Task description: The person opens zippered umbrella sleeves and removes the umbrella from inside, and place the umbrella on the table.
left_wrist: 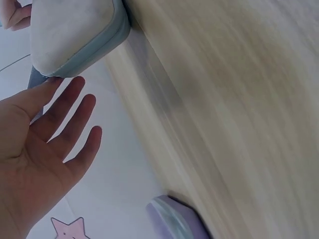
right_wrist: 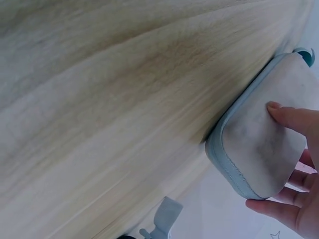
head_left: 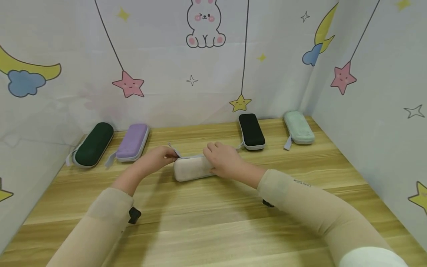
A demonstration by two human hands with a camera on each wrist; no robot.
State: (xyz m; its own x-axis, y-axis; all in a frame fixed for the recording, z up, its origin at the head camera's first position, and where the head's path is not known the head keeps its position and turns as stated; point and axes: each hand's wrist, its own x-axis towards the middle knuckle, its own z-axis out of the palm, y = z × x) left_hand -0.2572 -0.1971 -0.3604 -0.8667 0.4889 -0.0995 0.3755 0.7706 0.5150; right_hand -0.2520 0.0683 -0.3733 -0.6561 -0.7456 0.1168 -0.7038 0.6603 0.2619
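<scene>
A white zippered case (head_left: pixel 191 168) with a pale blue-grey edge stands on its long side on the wooden table. My right hand (head_left: pixel 224 159) grips its right end. In the right wrist view the thumb (right_wrist: pixel 281 112) lies on the white face and the other fingers reach round the far edge. At the case's left end, my left hand (head_left: pixel 156 159) pinches the grey-blue pull tab (left_wrist: pixel 36 79) between thumb and index finger. The other left fingers (left_wrist: pixel 82 119) spread loosely. The case looks closed along the side that shows.
Along the back of the table lie a dark green case (head_left: pixel 95 144), a purple case (head_left: pixel 132 141), a black case (head_left: pixel 252 130) and a mint case (head_left: pixel 298 127), each with a pull tab. A printed fabric wall (head_left: pixel 166 104) rises behind the table (head_left: pixel 200 230).
</scene>
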